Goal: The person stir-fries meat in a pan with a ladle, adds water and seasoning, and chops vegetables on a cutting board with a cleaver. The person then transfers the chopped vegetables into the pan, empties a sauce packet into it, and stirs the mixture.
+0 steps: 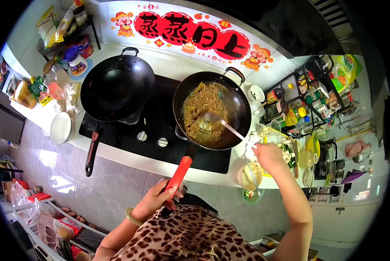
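My left hand (pixel 157 198) is closed around the red handle (pixel 179 173) of the right-hand wok (pixel 243 108). Browned, shredded-looking food (pixel 208 98) in liquid fills the left and middle of that wok. From the right, my right hand (pixel 269 157) grips the pale handle of a ladle (pixel 236 132), whose head is in the food near the wok's centre and is partly blurred. A cutting board (pixel 297 161) with cut white and green pieces lies just beyond my right hand.
A second black wok (pixel 116 87) sits on the left of the black stove (pixel 156 126). At far left are a white bowl (pixel 62 128) and bottles. A wooden-looking round container (pixel 250 175) stands at the counter's front edge, near the spice rack (pixel 310 93).
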A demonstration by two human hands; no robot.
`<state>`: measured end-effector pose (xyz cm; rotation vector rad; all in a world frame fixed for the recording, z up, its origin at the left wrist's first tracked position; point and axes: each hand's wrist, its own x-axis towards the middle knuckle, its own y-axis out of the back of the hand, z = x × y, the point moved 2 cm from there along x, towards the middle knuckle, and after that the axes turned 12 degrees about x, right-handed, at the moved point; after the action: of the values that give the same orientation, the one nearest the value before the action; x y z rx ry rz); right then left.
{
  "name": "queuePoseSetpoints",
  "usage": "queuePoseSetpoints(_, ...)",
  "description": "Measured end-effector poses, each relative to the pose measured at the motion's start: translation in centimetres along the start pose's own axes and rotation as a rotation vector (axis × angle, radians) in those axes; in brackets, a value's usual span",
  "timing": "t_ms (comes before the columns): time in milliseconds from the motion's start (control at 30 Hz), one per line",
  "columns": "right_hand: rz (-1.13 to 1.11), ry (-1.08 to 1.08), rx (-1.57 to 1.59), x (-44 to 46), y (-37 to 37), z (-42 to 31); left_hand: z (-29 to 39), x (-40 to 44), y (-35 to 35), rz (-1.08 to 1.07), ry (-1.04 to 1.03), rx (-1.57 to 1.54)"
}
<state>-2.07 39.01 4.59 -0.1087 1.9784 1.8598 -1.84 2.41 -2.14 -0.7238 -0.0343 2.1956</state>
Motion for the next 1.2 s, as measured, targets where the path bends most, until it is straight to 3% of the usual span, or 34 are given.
queuePoseSetpoints(100, 0.2, 0.025, 0.185, 2.8, 0.1, 3.3, -0.6, 0.1, 0.1, 0.007, -0.017, -0.006)
queuePoseSetpoints(233, 0.233, 0.064, 0.207, 7.7, 0.8, 6.2, -0.3, 0.3, 0.1, 0.0, -0.017, 0.011)
queuePoseSetpoints(367, -0.278, -0.265, 0.968, 11.8, -0.3, 2.3, -0.4, 0.1, 0.0, 0.024, 0.009, 0.006)
queuePoseSetpoints(400, -0.311, -0.235, 0.974, 11.1, -0.2, 0.1, -0.4, 0.1, 0.0, 0.017, 0.02, 0.0)
queuePoseSetpoints(433, -0.329, -0.182, 0.961, 10.9, -0.9, -0.6, -0.4, 0.1, 0.0, 0.012, 0.025, 0.002)
queuePoseSetpoints(500, 0.064, 0.348, 0.355, 9.2, -2.9, -0.4, -0.4, 0.0, -0.1, 0.01, 0.023, -0.011)
queuePoseSetpoints(667, 0.162, 0.285, -0.11, -2.4, 1.8, 0.0, 0.3, -0.2, -0.2, -0.004, 0.024, -0.004)
queuePoseSetpoints(833, 0.188, 0.079, 0.071, -8.2, 6.2, 1.7, 0.3, -0.3, -0.3, -0.003, 0.027, 0.003)
queuePoseSetpoints(967, 0.048, 0.065, 0.149, -8.3, 5.8, 0.8, 0.5, -0.3, -0.3, 0.011, 0.041, 0.028)
queuePoseSetpoints(1033, -0.048, 0.171, 0.054, -6.7, 3.8, -0.5, 0.6, -0.4, -0.4, 0.021, 0.045, 0.032)
queuePoseSetpoints(1200, 0.094, 0.046, -0.082, 1.3, 0.5, 0.7, 0.5, -0.4, -0.4, 0.018, 0.028, 0.012)
